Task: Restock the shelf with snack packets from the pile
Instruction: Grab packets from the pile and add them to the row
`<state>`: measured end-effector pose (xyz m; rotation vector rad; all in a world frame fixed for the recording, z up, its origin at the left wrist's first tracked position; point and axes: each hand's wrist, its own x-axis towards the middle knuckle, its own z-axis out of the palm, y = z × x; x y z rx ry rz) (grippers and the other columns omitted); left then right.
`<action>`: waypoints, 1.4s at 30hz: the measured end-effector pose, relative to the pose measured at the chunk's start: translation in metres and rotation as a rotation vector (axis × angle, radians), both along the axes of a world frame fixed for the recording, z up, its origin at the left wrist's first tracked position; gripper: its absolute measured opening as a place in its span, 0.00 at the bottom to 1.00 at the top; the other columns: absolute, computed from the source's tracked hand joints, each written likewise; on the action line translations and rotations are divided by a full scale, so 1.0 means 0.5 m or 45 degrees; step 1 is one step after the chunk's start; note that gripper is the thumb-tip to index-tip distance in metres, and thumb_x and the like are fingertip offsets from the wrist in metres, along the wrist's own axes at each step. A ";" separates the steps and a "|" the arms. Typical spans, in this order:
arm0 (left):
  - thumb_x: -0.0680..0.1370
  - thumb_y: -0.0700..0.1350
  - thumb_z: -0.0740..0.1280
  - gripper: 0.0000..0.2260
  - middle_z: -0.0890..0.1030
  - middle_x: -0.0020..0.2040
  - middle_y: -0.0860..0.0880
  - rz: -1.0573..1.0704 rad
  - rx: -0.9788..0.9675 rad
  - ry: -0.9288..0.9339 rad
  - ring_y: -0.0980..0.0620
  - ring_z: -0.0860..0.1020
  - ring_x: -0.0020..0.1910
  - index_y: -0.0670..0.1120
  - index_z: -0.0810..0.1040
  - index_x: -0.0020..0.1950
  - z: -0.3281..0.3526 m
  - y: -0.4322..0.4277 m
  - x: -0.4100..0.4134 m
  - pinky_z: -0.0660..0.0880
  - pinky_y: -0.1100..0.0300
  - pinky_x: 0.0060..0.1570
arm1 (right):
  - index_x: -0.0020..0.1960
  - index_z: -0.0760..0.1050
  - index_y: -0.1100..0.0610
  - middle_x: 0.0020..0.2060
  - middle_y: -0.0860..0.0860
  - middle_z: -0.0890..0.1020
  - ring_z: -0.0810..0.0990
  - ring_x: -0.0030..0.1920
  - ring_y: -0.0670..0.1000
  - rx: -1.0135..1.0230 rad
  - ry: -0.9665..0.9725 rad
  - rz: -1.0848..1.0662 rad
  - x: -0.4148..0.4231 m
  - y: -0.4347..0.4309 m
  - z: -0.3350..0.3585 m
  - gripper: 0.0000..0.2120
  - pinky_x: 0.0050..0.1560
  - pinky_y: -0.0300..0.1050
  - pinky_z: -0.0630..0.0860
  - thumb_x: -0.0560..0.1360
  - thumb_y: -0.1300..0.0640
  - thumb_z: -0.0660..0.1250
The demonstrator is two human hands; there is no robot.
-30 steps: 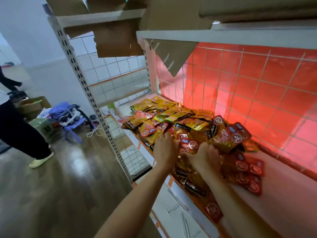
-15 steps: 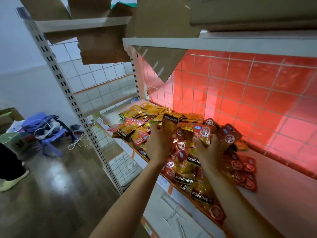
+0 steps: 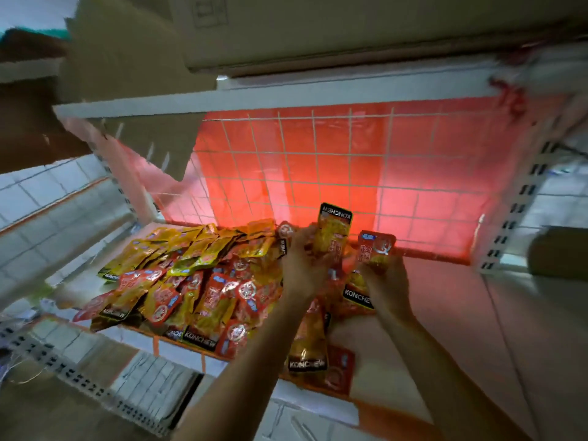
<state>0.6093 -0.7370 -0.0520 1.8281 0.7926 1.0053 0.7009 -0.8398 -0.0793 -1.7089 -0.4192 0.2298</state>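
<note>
Gripping yellow packet (image 3: 332,232) upright in left hand (image 3: 302,261), right hand (image 3: 387,280) pinching red packet (image 3: 375,249), pile (image 3: 197,281) just left

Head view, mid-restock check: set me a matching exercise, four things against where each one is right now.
Things
1. yellow foil snack packet with a black band
2. red foil snack packet
3. pile of yellow and red packets
4. brown cardboard box

Places
A. on the upper shelf board
B. gripped by the right hand
C. lying on the left part of the lower shelf board
D. held upright by the left hand

Pairs: 1-D, 2-B, 3-C, 4-A.
</note>
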 end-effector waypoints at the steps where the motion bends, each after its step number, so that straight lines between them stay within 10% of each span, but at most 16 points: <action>1: 0.67 0.41 0.75 0.20 0.79 0.46 0.57 -0.046 0.020 0.005 0.59 0.78 0.44 0.45 0.76 0.57 -0.003 -0.015 0.023 0.75 0.64 0.48 | 0.55 0.74 0.57 0.39 0.47 0.81 0.80 0.37 0.41 0.020 0.018 -0.059 0.014 -0.025 0.000 0.14 0.34 0.35 0.71 0.70 0.62 0.70; 8: 0.63 0.43 0.77 0.16 0.80 0.43 0.47 -0.288 -0.191 -0.016 0.51 0.77 0.41 0.49 0.74 0.46 -0.002 -0.176 0.175 0.74 0.60 0.41 | 0.54 0.75 0.55 0.48 0.55 0.81 0.80 0.47 0.56 -0.121 0.118 -0.532 0.100 -0.239 0.008 0.14 0.51 0.50 0.76 0.71 0.51 0.69; 17: 0.72 0.46 0.75 0.04 0.80 0.31 0.52 -0.622 -0.747 -0.062 0.54 0.75 0.32 0.47 0.83 0.42 0.008 -0.456 0.307 0.73 0.62 0.32 | 0.50 0.70 0.52 0.47 0.56 0.79 0.79 0.43 0.56 -0.054 0.136 -0.829 0.132 -0.548 0.047 0.12 0.46 0.51 0.78 0.70 0.48 0.63; 23: 0.77 0.49 0.69 0.06 0.82 0.48 0.45 -0.842 -0.940 0.175 0.45 0.81 0.48 0.49 0.78 0.50 -0.012 -0.682 0.356 0.79 0.48 0.53 | 0.45 0.75 0.55 0.40 0.55 0.82 0.82 0.38 0.54 -0.075 0.126 -0.918 0.129 -0.761 0.057 0.03 0.44 0.53 0.81 0.75 0.61 0.63; 28: 0.73 0.34 0.68 0.09 0.82 0.50 0.38 -1.084 -0.913 0.361 0.39 0.81 0.48 0.41 0.78 0.52 -0.002 -0.863 0.374 0.79 0.46 0.53 | 0.34 0.71 0.53 0.25 0.45 0.76 0.76 0.27 0.43 -0.071 0.072 -1.054 0.102 -0.927 0.064 0.13 0.26 0.34 0.72 0.72 0.67 0.62; 33: 0.74 0.38 0.70 0.06 0.83 0.51 0.39 -1.291 -0.742 0.408 0.42 0.82 0.47 0.43 0.80 0.51 0.009 -1.044 0.375 0.79 0.45 0.53 | 0.48 0.76 0.57 0.42 0.55 0.82 0.80 0.45 0.57 -0.059 0.137 -1.209 0.093 -1.086 0.051 0.07 0.48 0.51 0.78 0.70 0.64 0.66; 42: 0.75 0.42 0.70 0.05 0.83 0.48 0.44 -1.494 -0.550 0.347 0.45 0.82 0.47 0.48 0.80 0.51 0.015 -1.261 0.407 0.80 0.47 0.52 | 0.51 0.76 0.57 0.44 0.54 0.83 0.81 0.46 0.57 -0.019 0.133 -1.423 0.095 -1.282 0.051 0.10 0.51 0.54 0.79 0.71 0.64 0.63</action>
